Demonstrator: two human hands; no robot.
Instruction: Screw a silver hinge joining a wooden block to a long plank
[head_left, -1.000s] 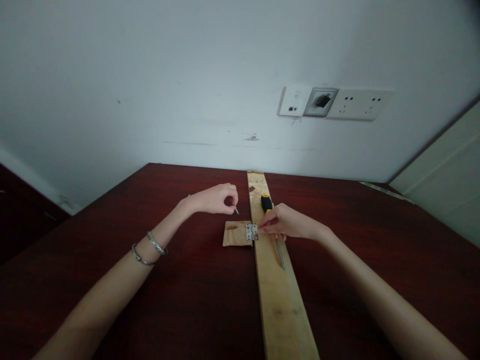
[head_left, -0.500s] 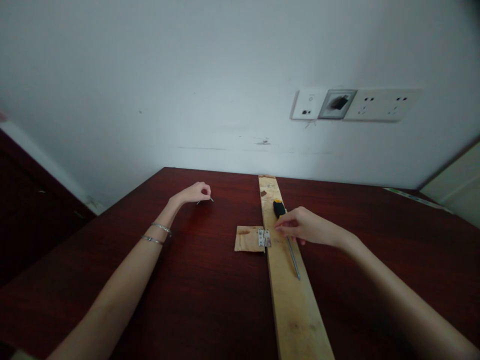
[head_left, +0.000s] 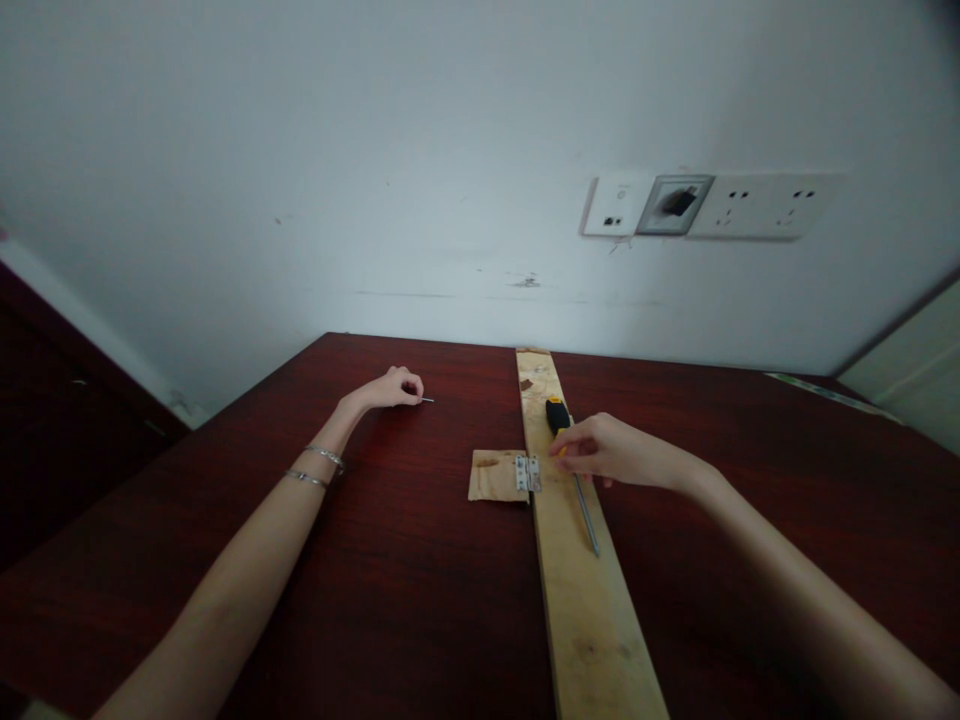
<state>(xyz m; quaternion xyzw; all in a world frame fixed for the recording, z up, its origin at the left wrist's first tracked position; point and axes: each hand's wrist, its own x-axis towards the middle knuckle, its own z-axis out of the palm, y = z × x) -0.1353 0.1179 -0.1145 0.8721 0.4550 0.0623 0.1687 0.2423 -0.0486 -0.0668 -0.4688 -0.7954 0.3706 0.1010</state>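
Note:
My left hand point(head_left: 391, 389) rests on the dark red table point(head_left: 420, 580) at the far left, fingers curled, pinching a small screw point(head_left: 427, 400). My right hand point(head_left: 604, 450) lies over a long pale wooden plank point(head_left: 581, 580) and grips a screwdriver point(head_left: 584, 510) with a black and yellow handle; the metal shaft points toward me. A small metal hinge point(head_left: 528, 473) joins the plank to a small plywood piece point(head_left: 493, 476) on its left. My right fingertips sit just right of the hinge.
A white wall stands behind the table with a row of sockets and a switch point(head_left: 709, 206). Two bracelets point(head_left: 315, 466) circle my left wrist. A pale cabinet edge point(head_left: 911, 370) shows at the far right.
My left hand moved away from the hinge to the far left of the table, carrying the screw. The camera shifted, and my right hand stayed on the screwdriver.

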